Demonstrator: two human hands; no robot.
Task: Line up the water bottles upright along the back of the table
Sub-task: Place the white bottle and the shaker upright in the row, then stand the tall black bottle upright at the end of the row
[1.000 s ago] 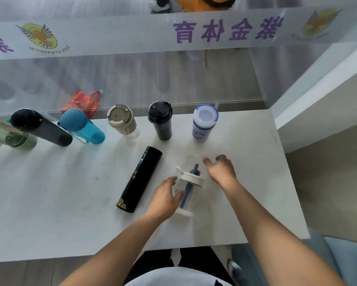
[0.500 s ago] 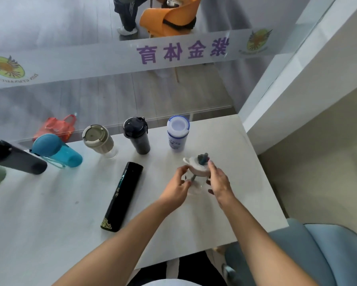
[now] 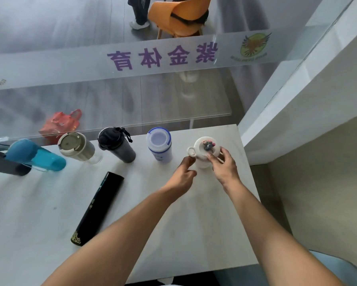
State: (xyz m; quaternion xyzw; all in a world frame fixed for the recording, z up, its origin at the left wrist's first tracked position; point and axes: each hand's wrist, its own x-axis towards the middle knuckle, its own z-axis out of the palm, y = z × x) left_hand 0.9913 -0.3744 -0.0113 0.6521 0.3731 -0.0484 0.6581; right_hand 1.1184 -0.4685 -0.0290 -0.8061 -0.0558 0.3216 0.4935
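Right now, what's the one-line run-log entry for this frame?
step: placing clear bottle at back row | right hand: on its lid | left hand: beside it, open | black flask: lying flat

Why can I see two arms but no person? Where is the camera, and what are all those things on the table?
The camera sits on the person's head and looks down, so you see only their own arms reaching forward. There is no machine here, just two bare hands.

They are working at a white table. Along its back edge stand several drink bottles: a blue bottle, a beige tumbler, a black bottle and a white bottle with a blue rim. A long black flask lies on its side nearer the person.

The right hand touches the white lid of a clear bottle that stands upright at the end of the row. The left hand is beside it, fingers loosely curled; I cannot tell whether it touches the bottle.
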